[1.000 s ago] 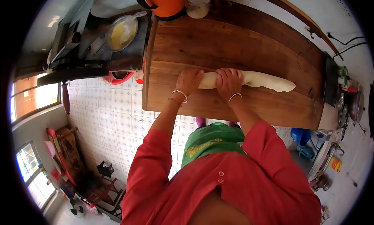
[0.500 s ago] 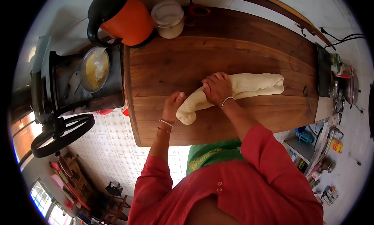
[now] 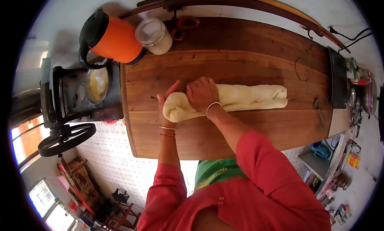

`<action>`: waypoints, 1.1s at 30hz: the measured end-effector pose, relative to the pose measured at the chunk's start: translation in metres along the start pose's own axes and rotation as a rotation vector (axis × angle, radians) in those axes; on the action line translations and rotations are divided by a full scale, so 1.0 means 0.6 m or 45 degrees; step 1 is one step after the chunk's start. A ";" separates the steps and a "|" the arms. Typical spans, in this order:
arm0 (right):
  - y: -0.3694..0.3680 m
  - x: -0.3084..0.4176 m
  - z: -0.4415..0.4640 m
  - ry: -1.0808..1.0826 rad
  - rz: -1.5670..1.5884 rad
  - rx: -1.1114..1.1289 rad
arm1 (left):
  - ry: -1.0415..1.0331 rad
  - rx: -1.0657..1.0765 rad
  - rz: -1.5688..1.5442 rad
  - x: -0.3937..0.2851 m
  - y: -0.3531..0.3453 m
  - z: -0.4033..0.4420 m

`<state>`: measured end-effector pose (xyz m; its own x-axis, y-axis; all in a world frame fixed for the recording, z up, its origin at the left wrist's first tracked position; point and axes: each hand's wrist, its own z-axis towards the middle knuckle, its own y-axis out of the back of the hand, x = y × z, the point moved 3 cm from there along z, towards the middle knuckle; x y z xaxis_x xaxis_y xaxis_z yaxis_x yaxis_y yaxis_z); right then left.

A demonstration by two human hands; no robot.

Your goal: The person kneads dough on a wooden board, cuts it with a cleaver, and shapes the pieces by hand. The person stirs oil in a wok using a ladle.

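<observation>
Dough roll (image 3: pixel 252 97) shifted left, right hand (image 3: pixel 202 95) flat on it, left hand (image 3: pixel 163 111) spread at end, lettering (image 3: pixel 212 178) illegible

No text, brand, number or sign legible. Yellow lettering (image 3: pixel 213 178) on green garment (image 3: pixel 229 166), near side: blurred, unreadable. Yellow-and-red packet (image 3: pixel 353 161), right side: print too small to read. Green-and-white container (image 3: pixel 351 68), far right: label unreadable too.
</observation>
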<state>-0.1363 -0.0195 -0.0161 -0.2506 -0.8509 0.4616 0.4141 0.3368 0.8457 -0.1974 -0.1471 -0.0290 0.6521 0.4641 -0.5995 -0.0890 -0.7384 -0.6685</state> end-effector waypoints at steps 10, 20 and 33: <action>0.228 -0.176 0.000 -0.693 1.802 0.385 | -0.652 -0.018 1.738 0.073 -0.290 -0.087; 0.244 -0.293 -0.167 -0.329 0.536 0.113 | -1.046 0.103 2.424 0.294 -0.339 -0.125; 0.222 -0.299 -0.090 -0.359 0.332 0.011 | -0.996 0.159 2.439 0.287 -0.332 -0.022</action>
<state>0.0110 0.1562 -0.0007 -0.3694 -0.5923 0.7161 0.4883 0.5319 0.6919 -0.0577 0.0735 0.0066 -0.6905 -0.5919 -0.4157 -0.1771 -0.4189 0.8906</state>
